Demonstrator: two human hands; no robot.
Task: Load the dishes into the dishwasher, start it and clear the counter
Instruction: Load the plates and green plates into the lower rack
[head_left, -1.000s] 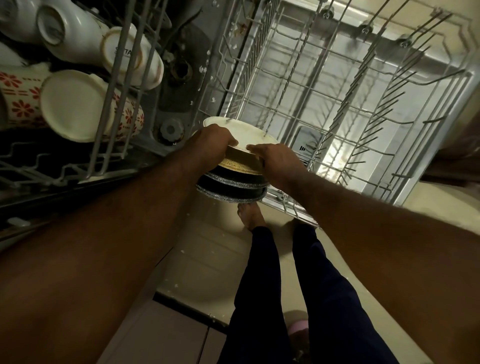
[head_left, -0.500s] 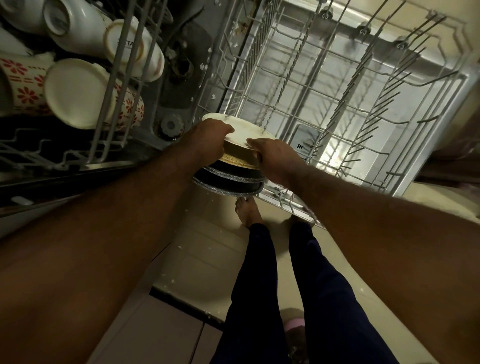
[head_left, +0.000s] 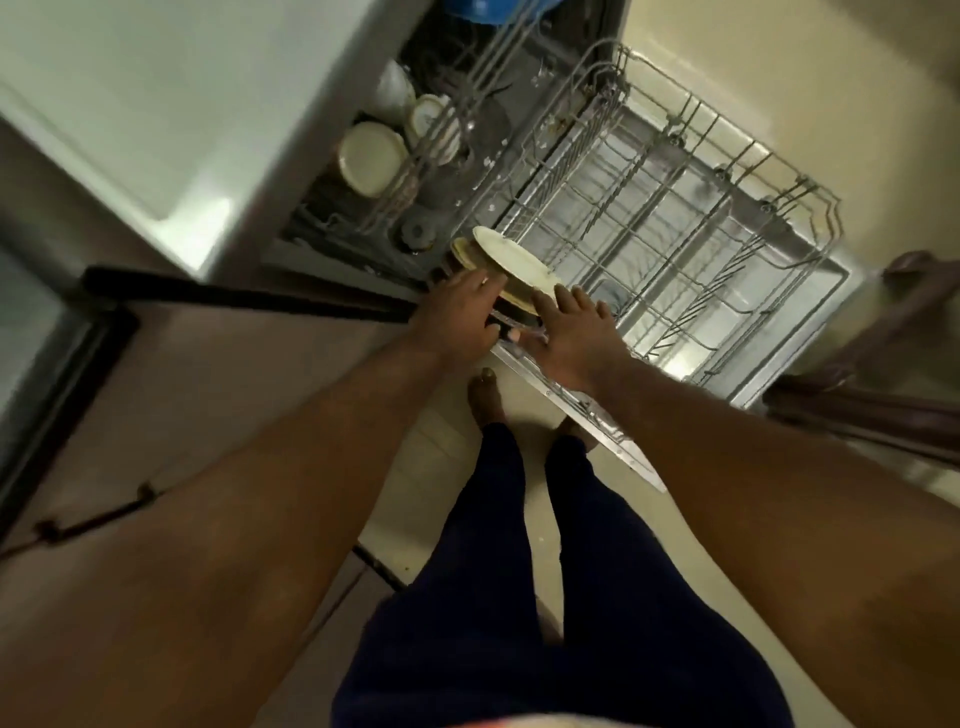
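Mid-frame, my left hand gripped the edge of the plate stack at the near corner of the pulled-out lower rack. My right hand lay spread-fingered against its top. Rack tines stood just beyond, and cups filled the upper rack above.

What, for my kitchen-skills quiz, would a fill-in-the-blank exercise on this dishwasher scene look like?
1. The left hand and right hand both touch a stack of ___.
2. The pulled-out wire rack is the ___ one.
3. Of the two racks, the cups lie in the ___ one.
Missing words: plates; lower; upper.
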